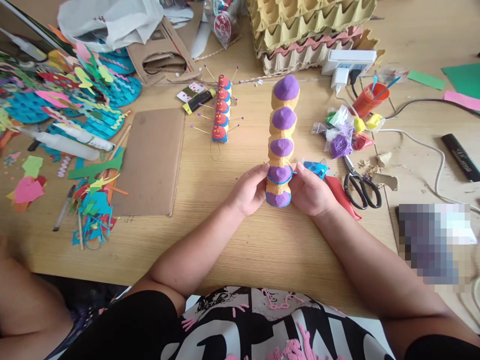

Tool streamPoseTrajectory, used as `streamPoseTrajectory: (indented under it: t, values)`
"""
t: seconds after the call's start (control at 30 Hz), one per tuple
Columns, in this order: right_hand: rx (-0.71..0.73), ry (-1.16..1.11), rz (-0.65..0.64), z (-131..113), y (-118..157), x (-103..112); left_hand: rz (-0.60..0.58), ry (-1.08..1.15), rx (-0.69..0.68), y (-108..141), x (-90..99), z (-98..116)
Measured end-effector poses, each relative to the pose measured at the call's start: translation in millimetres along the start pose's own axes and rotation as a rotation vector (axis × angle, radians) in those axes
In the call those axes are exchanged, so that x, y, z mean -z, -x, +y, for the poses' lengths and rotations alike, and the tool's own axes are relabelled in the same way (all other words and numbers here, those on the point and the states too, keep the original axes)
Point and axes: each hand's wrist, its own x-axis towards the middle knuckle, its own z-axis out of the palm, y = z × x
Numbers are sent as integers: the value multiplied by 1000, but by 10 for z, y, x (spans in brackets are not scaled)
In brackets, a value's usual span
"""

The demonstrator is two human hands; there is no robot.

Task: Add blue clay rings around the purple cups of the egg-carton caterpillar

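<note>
A strip of egg-carton cups, coated in orange-yellow clay with purple caps, is held upright near its lower end. My left hand grips its left edge, thumb and fingers closed. On the opposite edge my right hand is closed too, thumb by the fourth cap. A thin blue clay strand rings that cap, its end reaching my right thumb; blue also edges the lowest cap. Just behind my right hand lies a blue clay packet. A finished-looking red and blue caterpillar with pin-like legs stands further left.
Black-handled scissors, bagged clay and an orange cup are on the right. Egg trays are stacked behind, beside a power strip. Cardboard and paper scraps lie left. Another person's arm shows lower left.
</note>
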Motion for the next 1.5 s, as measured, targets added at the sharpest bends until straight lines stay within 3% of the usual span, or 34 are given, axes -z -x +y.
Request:
streamPoseTrajectory:
  t: [0.37,0.67,1.13,1.5]
  values:
    - [23,36,5,0,-3,20,4,100,34,-23,10,25]
    - [23,12,20,-19,-6,3,-55,-12,-15,-18,34,-1]
    - [32,17,-12,2,-6,30,-46,-12,-32,10,12,20]
    - [35,-29,-38,-5,-10,24,-50,111,42,-4,-20,31]
